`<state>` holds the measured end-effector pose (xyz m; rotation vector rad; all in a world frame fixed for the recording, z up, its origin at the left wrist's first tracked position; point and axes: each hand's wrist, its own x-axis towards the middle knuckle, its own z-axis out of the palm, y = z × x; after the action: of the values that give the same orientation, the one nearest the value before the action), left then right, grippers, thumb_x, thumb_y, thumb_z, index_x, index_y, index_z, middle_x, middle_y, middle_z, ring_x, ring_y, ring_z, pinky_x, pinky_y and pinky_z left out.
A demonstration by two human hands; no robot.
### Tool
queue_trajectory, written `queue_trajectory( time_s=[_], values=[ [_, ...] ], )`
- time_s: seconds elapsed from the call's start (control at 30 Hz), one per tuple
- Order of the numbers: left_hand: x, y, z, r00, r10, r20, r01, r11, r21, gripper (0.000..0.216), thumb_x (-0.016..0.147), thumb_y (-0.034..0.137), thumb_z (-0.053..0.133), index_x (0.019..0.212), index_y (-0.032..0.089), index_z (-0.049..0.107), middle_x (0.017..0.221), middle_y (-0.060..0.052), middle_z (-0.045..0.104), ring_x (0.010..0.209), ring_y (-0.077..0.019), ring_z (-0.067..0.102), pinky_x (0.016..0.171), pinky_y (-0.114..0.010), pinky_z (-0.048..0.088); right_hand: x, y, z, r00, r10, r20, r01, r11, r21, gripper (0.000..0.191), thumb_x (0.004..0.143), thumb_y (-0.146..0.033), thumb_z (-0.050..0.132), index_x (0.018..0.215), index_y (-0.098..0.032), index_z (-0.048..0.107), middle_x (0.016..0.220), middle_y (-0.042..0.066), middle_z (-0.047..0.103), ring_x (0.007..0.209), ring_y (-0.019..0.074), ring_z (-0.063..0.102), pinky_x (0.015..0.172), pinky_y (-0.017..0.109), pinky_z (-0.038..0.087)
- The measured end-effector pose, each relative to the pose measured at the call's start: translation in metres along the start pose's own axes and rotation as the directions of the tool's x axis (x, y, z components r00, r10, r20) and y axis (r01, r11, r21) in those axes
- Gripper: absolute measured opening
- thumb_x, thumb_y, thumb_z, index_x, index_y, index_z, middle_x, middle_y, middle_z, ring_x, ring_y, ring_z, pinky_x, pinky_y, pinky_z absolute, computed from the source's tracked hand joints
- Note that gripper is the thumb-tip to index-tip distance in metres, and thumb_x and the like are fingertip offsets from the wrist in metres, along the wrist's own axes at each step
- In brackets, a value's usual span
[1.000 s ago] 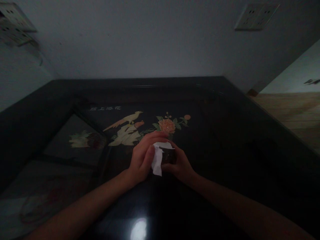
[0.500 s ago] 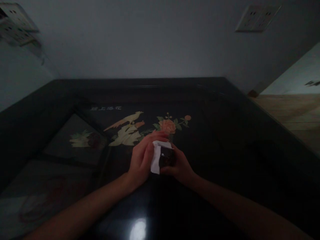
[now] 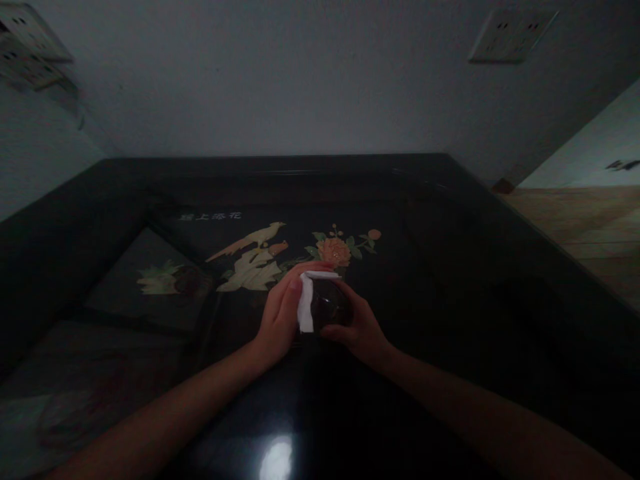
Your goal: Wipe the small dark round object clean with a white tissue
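Observation:
Both my hands meet over a glossy black lacquered tabletop [image 3: 450, 280] painted with a bird and flowers. My left hand [image 3: 280, 313] pinches a white tissue [image 3: 305, 308] and presses it against a small dark rounded object [image 3: 327, 308]. My right hand [image 3: 357, 327] wraps its fingers round that object from the right and holds it just above the table. The light is dim, so what the dark object is stays unclear; it looks like a small jar or cup.
A grey wall stands behind the table with a socket plate [image 3: 510, 33] at the upper right and more sockets [image 3: 25, 47] at the upper left. Wooden floor [image 3: 585, 220] shows beyond the table's right edge. A framed inset panel [image 3: 155, 280] lies on the left.
The tissue has slid to the left side of the dark object and folded narrower. My left fingers have shifted up along it. The right hand keeps its grip.

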<state>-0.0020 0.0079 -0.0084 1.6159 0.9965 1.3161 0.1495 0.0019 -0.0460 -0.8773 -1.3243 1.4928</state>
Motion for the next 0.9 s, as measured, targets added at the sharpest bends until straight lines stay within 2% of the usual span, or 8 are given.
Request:
queue_trajectory(
  time_s=[0.13,0.23,0.4,0.5,0.63,0.7,0.8,0.9],
  values=[
    [0.003,-0.007,0.003,0.927,-0.351,-0.132,0.329,0.93,-0.167,0.04,0.09,0.048,0.044,0.101,0.016,0.066,0.093,-0.007,0.072,0.092,-0.0248,0.066,0.079,-0.034,0.053,0.0,-0.002,0.002,1.0,0.012,-0.008,-0.012,0.999,0.04,0.081,0.052,-0.052,0.084,0.12,-0.023,0.052,0.116,0.009,0.066,0.108,0.0276,0.061,0.094,0.041,0.048],
    [0.002,-0.005,0.003,0.928,-0.348,-0.135,0.333,0.935,-0.124,0.038,0.09,0.047,0.045,0.101,0.018,0.067,0.092,-0.005,0.072,0.09,-0.0244,0.065,0.078,-0.034,0.054,0.0,-0.002,0.002,1.0,0.018,-0.009,-0.017,0.998,0.064,0.082,0.051,-0.052,0.084,0.12,-0.022,0.052,0.116,0.009,0.066,0.109,0.0283,0.061,0.095,0.042,0.047],
    [-0.004,0.002,0.003,0.997,0.082,0.002,-0.081,0.983,0.163,0.04,0.098,0.037,0.028,0.116,0.018,0.058,0.123,-0.011,0.061,0.114,-0.0232,0.056,0.101,-0.041,0.042,0.002,0.002,0.001,0.999,0.03,-0.026,-0.027,0.997,0.078,0.073,0.054,-0.047,0.084,0.116,-0.022,0.054,0.109,0.008,0.067,0.099,0.0258,0.064,0.086,0.038,0.051],
    [-0.007,-0.002,0.001,0.925,0.36,0.123,-0.38,0.85,0.365,0.032,0.096,0.029,0.035,0.121,0.019,0.052,0.129,-0.011,0.056,0.125,-0.0229,0.047,0.11,-0.047,0.031,0.002,0.006,0.001,0.999,0.018,-0.038,-0.015,0.997,0.073,0.068,0.056,-0.043,0.084,0.115,-0.021,0.055,0.105,0.006,0.068,0.095,0.0242,0.064,0.084,0.036,0.05],
    [-0.007,-0.003,0.0,0.869,0.461,0.179,-0.492,0.767,0.411,0.031,0.095,0.025,0.037,0.122,0.02,0.051,0.123,-0.01,0.059,0.122,-0.0208,0.049,0.111,-0.046,0.031,0.002,0.005,0.002,1.0,0.004,-0.011,-0.004,0.999,0.045,0.069,0.059,-0.039,0.083,0.118,-0.021,0.054,0.105,0.006,0.068,0.092,0.0228,0.064,0.081,0.035,0.051],
    [-0.007,-0.001,0.0,0.909,0.397,0.129,-0.416,0.836,0.358,0.032,0.096,0.027,0.034,0.118,0.019,0.055,0.121,-0.009,0.061,0.12,-0.0213,0.051,0.109,-0.045,0.033,0.001,0.003,0.002,1.0,0.003,-0.015,-0.002,1.0,0.027,0.068,0.059,-0.041,0.083,0.118,-0.021,0.054,0.106,0.006,0.068,0.093,0.0234,0.064,0.081,0.036,0.051],
    [-0.005,-0.001,0.0,0.992,0.127,-0.003,-0.126,0.98,0.152,0.04,0.097,0.036,0.029,0.109,0.018,0.062,0.117,-0.009,0.065,0.113,-0.0226,0.057,0.103,-0.04,0.041,0.0,0.001,0.001,1.0,-0.005,-0.019,0.004,1.0,-0.003,0.072,0.056,-0.046,0.083,0.116,-0.022,0.054,0.108,0.007,0.067,0.1,0.0256,0.063,0.088,0.039,0.05],
    [-0.002,-0.009,0.002,0.97,-0.209,-0.124,0.199,0.976,-0.093,0.039,0.092,0.045,0.038,0.1,0.018,0.066,0.103,-0.009,0.07,0.1,-0.0243,0.063,0.09,-0.037,0.05,0.0,0.001,0.0,1.0,-0.009,0.002,0.009,1.0,0.005,0.079,0.053,-0.051,0.084,0.12,-0.023,0.052,0.114,0.009,0.066,0.106,0.0274,0.062,0.093,0.041,0.048]
  ],
)
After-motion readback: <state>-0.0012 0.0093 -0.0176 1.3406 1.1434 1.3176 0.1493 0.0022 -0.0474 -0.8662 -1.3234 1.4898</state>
